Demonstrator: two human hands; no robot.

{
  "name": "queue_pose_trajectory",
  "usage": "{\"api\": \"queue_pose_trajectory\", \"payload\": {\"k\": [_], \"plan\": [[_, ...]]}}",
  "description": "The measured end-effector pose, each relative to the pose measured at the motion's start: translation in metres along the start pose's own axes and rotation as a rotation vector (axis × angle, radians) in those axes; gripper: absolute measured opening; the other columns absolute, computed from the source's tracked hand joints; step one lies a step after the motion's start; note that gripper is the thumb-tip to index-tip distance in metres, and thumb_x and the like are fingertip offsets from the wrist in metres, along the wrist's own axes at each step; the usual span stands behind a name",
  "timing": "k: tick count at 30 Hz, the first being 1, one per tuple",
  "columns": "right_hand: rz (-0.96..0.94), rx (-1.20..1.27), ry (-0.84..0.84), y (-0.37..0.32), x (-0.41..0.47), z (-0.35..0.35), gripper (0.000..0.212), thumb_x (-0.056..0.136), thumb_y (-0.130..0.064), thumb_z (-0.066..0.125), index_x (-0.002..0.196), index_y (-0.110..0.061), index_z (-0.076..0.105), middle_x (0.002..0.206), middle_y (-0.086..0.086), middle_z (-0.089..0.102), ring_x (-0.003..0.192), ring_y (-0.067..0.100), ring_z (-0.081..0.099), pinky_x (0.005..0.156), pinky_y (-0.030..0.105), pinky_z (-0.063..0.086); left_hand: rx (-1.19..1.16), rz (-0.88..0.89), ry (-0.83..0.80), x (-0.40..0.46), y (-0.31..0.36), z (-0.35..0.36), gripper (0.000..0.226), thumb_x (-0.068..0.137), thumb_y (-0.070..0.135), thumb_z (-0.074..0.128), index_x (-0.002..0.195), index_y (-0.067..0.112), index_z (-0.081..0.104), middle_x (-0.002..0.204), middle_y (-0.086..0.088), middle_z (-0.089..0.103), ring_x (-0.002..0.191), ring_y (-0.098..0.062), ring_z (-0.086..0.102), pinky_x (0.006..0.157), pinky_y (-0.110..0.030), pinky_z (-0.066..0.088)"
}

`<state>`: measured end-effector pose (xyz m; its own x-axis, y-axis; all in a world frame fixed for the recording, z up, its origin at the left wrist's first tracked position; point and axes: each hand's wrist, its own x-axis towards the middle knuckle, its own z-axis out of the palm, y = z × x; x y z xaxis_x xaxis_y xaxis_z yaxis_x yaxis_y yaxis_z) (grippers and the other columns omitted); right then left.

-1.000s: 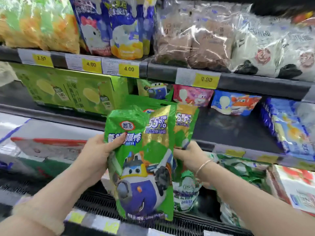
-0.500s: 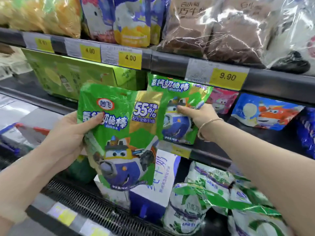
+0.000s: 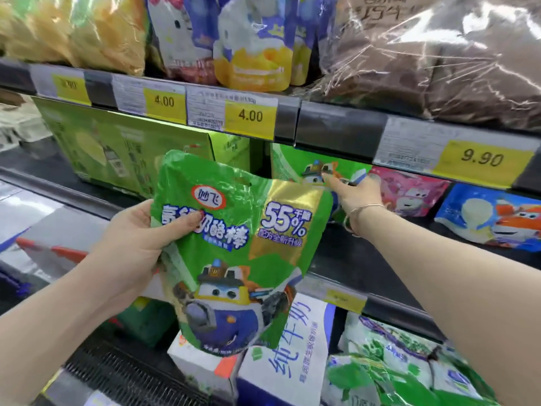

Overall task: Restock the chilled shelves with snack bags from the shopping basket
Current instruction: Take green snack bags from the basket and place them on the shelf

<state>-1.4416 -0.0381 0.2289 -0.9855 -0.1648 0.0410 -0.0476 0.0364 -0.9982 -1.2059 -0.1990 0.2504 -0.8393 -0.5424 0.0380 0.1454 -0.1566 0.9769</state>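
My left hand (image 3: 131,244) grips a green snack bag (image 3: 234,259) by its upper left edge, thumb across the front; the bag hangs upright in front of the shelves. My right hand (image 3: 355,197) reaches into the middle chilled shelf (image 3: 351,265) and holds a second green snack bag (image 3: 295,162) that stands far back, just under the price rail (image 3: 336,130). Part of that bag is hidden by the rail and by the nearer bag. No shopping basket is in view.
On the middle shelf, a pink bag (image 3: 409,191) and a blue bag (image 3: 491,218) stand to the right of the second green bag, and green boxes (image 3: 131,153) to its left. Below are a milk carton (image 3: 292,361) and green-white bags (image 3: 395,370). The top shelf is packed.
My right hand has carried the second green bag up and back into the middle shelf. My left hand has lifted its bag a little higher and nearer the shelves.
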Motion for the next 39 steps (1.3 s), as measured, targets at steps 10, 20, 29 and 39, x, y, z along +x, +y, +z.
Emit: {"api": "queue_pose_trajectory", "payload": {"k": [10,20,29,39], "plan": [[0.085,-0.091,-0.17,-0.005,0.013,0.009,0.026,0.078,-0.002,0.068,0.061,-0.013,0.05,0.044,-0.007,0.061,0.036,-0.003,0.055,0.038,0.013,0.046,-0.035,0.024,-0.037,0.021,-0.015,0.005,0.061,0.02,0.043,0.091,0.075,0.02,0.076,0.078,-0.002,0.077,0.068,-0.014,0.073,0.057,-0.024,0.058],[0.176,0.359,-0.375,-0.003,-0.099,-0.046,0.053,0.06,-0.066,0.06,0.079,-0.018,0.072,0.078,0.007,0.075,0.069,0.02,0.071,0.058,0.035,0.059,0.152,-0.221,0.022,0.042,-0.012,0.046,0.018,0.055,0.015,0.078,0.069,0.008,0.068,0.058,-0.007,0.073,0.049,-0.018,0.069,0.042,-0.026,0.054],[0.109,0.033,-0.546,0.008,-0.111,-0.034,0.044,0.062,-0.012,0.083,0.099,-0.025,0.063,0.091,-0.001,0.076,0.079,0.018,0.073,0.06,0.036,0.059,0.156,-0.195,0.155,0.083,-0.006,0.077,0.017,0.067,0.022,0.08,0.071,0.014,0.065,0.079,-0.012,0.072,0.051,-0.019,0.067,0.049,-0.034,0.057],[-0.096,0.037,-0.295,0.026,-0.054,-0.011,0.045,0.066,0.001,0.078,0.092,-0.029,0.059,0.088,-0.008,0.072,0.076,0.004,0.07,0.06,0.026,0.058,0.397,0.001,0.001,0.099,-0.002,0.066,0.075,0.083,0.036,0.064,0.144,0.019,0.024,0.132,-0.011,0.054,0.119,-0.026,0.053,0.101,-0.044,0.044]]}}
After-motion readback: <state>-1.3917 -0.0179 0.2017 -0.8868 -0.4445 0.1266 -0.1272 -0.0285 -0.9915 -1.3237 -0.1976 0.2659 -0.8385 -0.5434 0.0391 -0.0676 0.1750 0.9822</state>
